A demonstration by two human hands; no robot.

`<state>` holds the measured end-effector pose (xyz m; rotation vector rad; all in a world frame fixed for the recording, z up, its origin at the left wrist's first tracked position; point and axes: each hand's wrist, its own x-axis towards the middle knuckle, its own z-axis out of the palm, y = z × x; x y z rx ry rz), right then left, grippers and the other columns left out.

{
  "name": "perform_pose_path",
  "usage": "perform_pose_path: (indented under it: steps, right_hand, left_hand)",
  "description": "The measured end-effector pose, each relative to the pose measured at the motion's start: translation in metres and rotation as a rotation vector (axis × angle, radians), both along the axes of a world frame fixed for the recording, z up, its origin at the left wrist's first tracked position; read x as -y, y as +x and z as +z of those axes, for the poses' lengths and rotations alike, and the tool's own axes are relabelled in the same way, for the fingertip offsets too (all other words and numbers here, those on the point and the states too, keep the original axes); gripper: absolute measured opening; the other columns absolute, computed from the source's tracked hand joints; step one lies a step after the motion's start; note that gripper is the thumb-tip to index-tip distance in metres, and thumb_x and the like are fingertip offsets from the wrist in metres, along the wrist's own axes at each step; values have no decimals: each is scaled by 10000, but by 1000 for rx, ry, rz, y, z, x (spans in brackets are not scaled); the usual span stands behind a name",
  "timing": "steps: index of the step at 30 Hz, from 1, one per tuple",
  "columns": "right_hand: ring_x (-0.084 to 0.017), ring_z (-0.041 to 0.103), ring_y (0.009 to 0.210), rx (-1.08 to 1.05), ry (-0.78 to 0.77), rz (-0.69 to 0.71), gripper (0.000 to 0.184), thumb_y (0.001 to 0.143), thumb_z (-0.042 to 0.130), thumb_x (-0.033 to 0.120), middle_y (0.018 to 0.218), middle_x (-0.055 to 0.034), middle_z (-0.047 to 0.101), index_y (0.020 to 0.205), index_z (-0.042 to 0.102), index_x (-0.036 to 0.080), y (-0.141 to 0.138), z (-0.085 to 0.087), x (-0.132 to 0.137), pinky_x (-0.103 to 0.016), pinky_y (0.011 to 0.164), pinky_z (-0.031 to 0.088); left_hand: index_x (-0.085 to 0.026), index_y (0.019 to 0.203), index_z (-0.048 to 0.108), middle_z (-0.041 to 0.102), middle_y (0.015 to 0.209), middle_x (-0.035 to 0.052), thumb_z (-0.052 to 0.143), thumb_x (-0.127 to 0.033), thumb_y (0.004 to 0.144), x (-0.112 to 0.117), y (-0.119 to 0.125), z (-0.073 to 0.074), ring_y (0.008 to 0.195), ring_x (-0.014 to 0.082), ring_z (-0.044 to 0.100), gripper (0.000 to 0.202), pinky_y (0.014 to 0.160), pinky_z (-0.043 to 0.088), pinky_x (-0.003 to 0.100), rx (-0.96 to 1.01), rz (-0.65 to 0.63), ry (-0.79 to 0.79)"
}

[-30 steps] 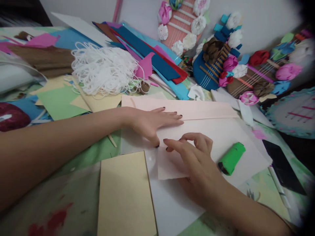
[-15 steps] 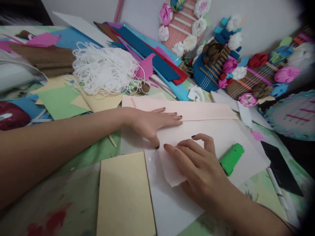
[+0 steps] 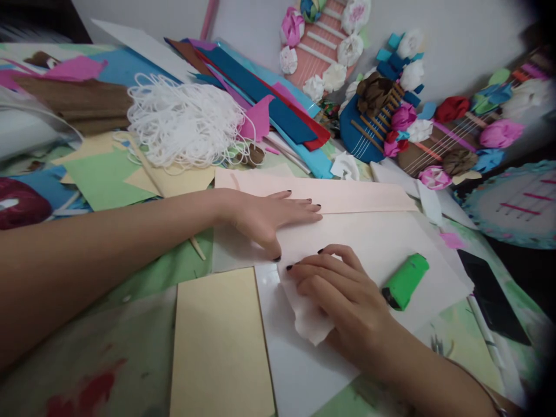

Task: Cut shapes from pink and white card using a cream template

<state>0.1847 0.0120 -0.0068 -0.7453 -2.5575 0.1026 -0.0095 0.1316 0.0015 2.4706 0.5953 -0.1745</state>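
My left hand lies flat with fingers spread on a pale pink sheet of paper, pinning its upper left part to the table. My right hand rests on the sheet's near edge, fingers curled and pressed together, bunching a crumpled corner of the pink paper under the palm. The sheet sits on a white sheet. A green lighter lies on the paper just right of my right hand.
A cream card lies near left. A tangle of white cord, coloured paper strips and green paper fill the back left. Paper-flower guitar crafts lean against the wall. A black phone lies at right.
My right hand has slid toward me and closed over the sheet's near edge, gathering and crumpling that corner. My left hand has stayed flat in place.
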Motion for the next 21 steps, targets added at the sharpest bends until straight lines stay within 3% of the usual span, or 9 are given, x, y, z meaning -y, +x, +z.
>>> perform_pose_path:
  steps: [7,14,21]
  right_hand:
    - [-217,678,1109,1,29,100,204,908,450,-16,1095,-159,749,938,615,101,2,-2,0,-363,888,525]
    - [-207,659,1186,4,54,126,270,940,385,-13,1098,-170,756,929,636,86,5,-2,1,-352,907,542]
    - [-252,655,1199,158,36,106,299,966,361,45,1215,-191,714,930,654,90,4,1,5,-385,941,546]
  left_hand:
    - [-149,1584,104,3,1670,53,571,-475,662,-2,1,-2,1539,237,-43,1083,1208,-77,404,-21,0,19]
    - [-162,1586,97,10,1672,45,568,-501,694,-1,0,-2,1539,235,-41,1064,1210,-76,406,-21,-3,37]
    - [-187,1586,111,48,1675,42,595,-487,699,-1,0,-3,1536,282,-25,1054,1216,-61,424,6,1,26]
